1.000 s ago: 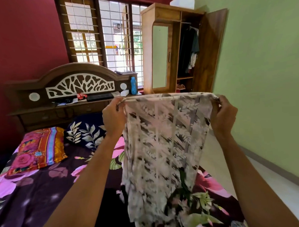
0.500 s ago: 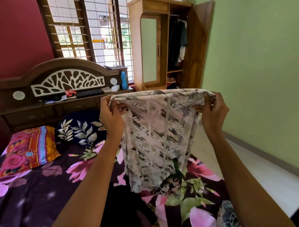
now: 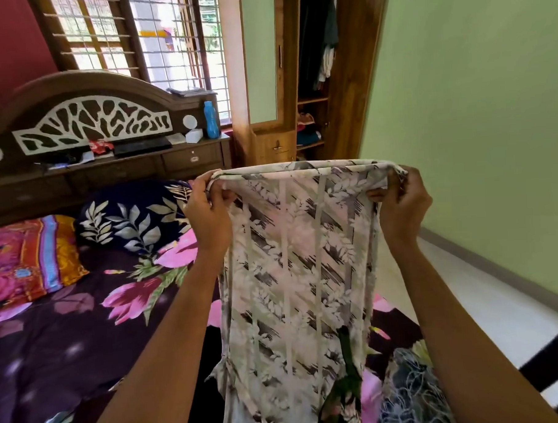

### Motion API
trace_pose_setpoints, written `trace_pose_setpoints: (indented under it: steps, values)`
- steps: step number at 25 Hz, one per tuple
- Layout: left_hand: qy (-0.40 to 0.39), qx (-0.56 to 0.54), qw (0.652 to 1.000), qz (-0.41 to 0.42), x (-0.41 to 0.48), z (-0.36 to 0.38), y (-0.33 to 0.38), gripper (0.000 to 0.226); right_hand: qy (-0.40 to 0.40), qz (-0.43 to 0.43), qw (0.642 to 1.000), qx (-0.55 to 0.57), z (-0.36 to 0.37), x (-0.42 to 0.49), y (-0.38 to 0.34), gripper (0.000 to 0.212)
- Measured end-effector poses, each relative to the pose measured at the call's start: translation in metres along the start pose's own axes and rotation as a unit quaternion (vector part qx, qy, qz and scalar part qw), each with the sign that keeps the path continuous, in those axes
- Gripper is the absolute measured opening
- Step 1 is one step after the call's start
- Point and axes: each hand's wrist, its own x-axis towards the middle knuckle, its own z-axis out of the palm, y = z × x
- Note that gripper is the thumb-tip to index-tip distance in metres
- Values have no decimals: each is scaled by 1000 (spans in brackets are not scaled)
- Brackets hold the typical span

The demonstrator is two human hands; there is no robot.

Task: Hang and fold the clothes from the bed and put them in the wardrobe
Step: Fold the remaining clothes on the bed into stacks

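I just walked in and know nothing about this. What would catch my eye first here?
First, the pale leaf-print garment held up in the middle of the view, its top corners gripped by the left hand and the right hand. Beneath it lies the bed, its dark purple sheet covered in big pink flowers. Behind, beside the green wall, the wooden wardrobe stands open with dark clothes hanging inside.

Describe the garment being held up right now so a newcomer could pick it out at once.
Start at the bed, covered in dark purple with pink flowers. Over it, the left hand and right hand grip the top edge of a hanging garment. Unlike the dark bed beneath, it is whitish, leaf-printed, with grey diagonal strokes and light vertical stripes.
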Motion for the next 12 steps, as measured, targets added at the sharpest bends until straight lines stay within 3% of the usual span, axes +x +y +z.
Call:
trace_pose_setpoints:
  steps: [5,12]
  values:
    - [-70,-33,975,-206,19,57,-89,15,-101,93,988,-70,45,19,76,18]
    - [-111,-89,975,-170,91,127,-103,20,-111,102,989,6,89,99,119,11]
